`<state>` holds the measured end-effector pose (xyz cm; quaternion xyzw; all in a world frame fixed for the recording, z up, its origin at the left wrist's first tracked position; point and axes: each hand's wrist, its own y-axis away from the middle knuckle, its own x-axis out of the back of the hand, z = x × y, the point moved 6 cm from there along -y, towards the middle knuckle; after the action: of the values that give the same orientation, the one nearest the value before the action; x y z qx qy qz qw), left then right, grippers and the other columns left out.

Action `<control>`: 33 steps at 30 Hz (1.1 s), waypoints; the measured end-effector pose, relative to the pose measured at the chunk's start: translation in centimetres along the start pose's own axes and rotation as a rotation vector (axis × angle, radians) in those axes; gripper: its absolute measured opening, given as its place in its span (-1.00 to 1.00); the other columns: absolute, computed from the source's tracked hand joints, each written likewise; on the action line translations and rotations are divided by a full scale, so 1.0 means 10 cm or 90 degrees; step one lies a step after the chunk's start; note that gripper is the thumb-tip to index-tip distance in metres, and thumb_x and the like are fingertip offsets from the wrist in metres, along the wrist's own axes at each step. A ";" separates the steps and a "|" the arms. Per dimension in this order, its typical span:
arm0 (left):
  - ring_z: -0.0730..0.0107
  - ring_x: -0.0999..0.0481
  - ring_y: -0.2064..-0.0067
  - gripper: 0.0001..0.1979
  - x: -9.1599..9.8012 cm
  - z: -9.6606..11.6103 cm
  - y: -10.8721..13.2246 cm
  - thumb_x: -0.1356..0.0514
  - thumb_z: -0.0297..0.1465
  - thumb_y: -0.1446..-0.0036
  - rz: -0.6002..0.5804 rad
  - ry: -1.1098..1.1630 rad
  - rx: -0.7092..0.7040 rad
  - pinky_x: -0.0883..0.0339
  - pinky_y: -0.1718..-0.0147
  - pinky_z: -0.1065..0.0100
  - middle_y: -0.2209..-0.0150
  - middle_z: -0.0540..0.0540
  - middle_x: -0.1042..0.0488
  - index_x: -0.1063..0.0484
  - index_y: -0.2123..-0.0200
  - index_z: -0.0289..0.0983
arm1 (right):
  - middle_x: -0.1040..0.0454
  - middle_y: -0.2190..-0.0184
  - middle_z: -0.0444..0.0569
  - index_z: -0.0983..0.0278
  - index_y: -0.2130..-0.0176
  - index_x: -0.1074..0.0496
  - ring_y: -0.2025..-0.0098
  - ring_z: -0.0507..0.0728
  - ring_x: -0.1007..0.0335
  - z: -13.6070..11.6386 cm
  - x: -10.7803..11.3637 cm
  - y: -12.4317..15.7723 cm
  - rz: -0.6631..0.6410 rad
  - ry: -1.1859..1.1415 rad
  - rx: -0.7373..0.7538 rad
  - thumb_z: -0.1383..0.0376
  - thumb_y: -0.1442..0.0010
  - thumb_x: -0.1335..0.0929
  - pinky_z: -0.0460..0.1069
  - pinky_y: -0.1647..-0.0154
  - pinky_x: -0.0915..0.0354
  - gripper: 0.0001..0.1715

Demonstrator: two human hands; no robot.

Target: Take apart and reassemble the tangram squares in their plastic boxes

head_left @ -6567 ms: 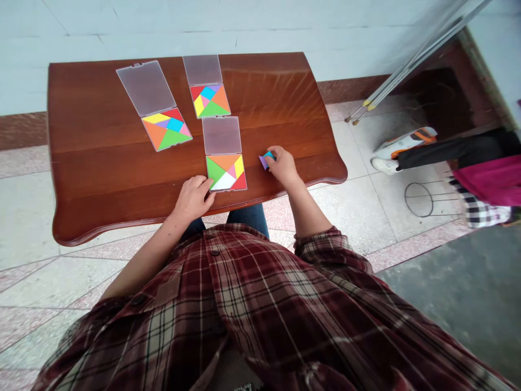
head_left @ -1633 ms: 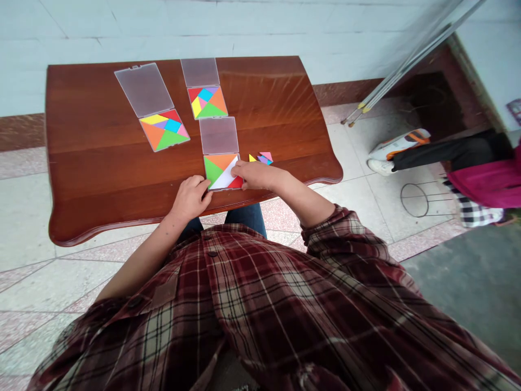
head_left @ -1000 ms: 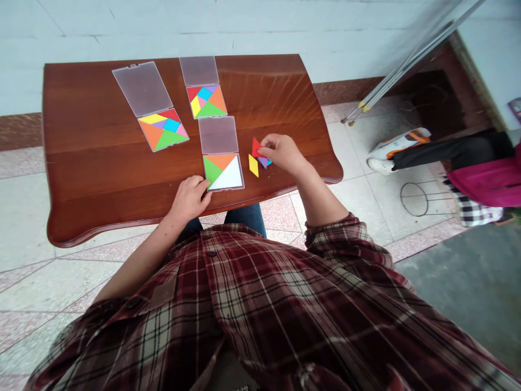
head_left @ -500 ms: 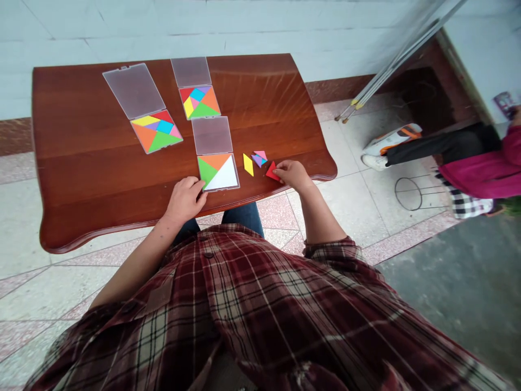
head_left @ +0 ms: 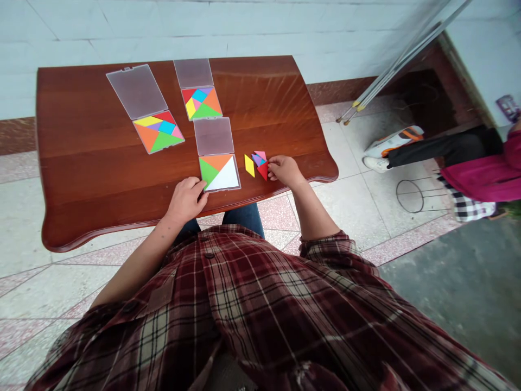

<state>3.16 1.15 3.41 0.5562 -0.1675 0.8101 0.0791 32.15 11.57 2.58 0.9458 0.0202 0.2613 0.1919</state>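
My left hand (head_left: 186,200) lies on the table, fingers loosely extended and fingertips touching the lower left corner of an open tangram case (head_left: 222,190). In that case are an orange triangle (head_left: 217,161), a green triangle (head_left: 208,172) and a bare white area. My right hand (head_left: 285,171) pinches the edge of a red triangle (head_left: 263,171), right of the case. The red piece touches or overlaps a small cluster with a pink piece (head_left: 260,155), a purple piece (head_left: 257,159) and a blue piece, partly covered. A yellow parallelogram (head_left: 249,165) lies between the cluster and the case.
Two more open cases, a left one (head_left: 158,132) and a back one (head_left: 202,103), hold full sets of coloured pieces. The wooden table (head_left: 93,179) has a curved front edge. Crutches (head_left: 378,76) lean right of it. Another person's leg (head_left: 431,146) shows at far right.
My right hand has moved slightly left with the red triangle, bringing it up against the small cluster. My left hand stays at the case corner.
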 end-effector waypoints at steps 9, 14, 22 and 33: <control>0.11 -0.40 0.11 -0.69 0.01 0.02 0.00 -0.05 -0.31 -0.22 -0.009 0.007 0.010 -0.32 0.09 0.09 0.14 -0.24 -0.43 -0.47 0.08 -0.29 | -0.41 0.48 -0.15 0.30 0.21 -0.41 0.43 0.03 -0.34 -0.16 -0.06 -0.04 0.041 0.263 0.129 0.33 -0.03 -0.42 0.00 0.28 -0.31 -0.74; 0.12 -0.41 0.11 -0.68 0.02 0.02 0.00 -0.03 -0.30 -0.23 -0.014 0.011 0.014 -0.32 0.07 0.10 0.14 -0.24 -0.43 -0.47 0.08 -0.31 | -0.46 0.38 -0.02 0.30 0.17 -0.42 0.33 0.12 -0.35 -0.26 -0.09 -0.07 0.061 0.398 0.150 0.21 -0.08 -0.39 0.04 0.21 -0.26 -0.69; 0.11 -0.41 0.11 -0.68 0.03 0.04 0.00 -0.03 -0.31 -0.24 -0.008 0.001 0.005 -0.33 0.08 0.10 0.14 -0.24 -0.43 -0.46 0.07 -0.31 | -0.46 0.08 0.15 0.32 0.00 -0.38 0.07 0.23 -0.38 -0.64 -0.42 0.12 0.032 0.411 0.298 0.33 -0.18 -0.30 0.13 0.01 -0.26 -0.63; 0.13 -0.40 0.11 -0.69 -0.02 0.03 0.01 -0.04 -0.31 -0.23 -0.003 0.007 -0.002 -0.32 0.08 0.11 0.14 -0.22 -0.42 -0.45 0.05 -0.28 | -0.31 -0.16 0.18 0.35 -0.21 -0.24 -0.08 0.28 -0.35 -1.02 -1.25 0.16 -0.194 0.591 0.434 0.35 -0.23 -0.31 0.11 -0.02 -0.29 -0.44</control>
<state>3.45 0.91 3.33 0.5519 -0.1671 0.8128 0.0830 16.22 11.97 5.13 0.7275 0.3200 0.5958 -0.1159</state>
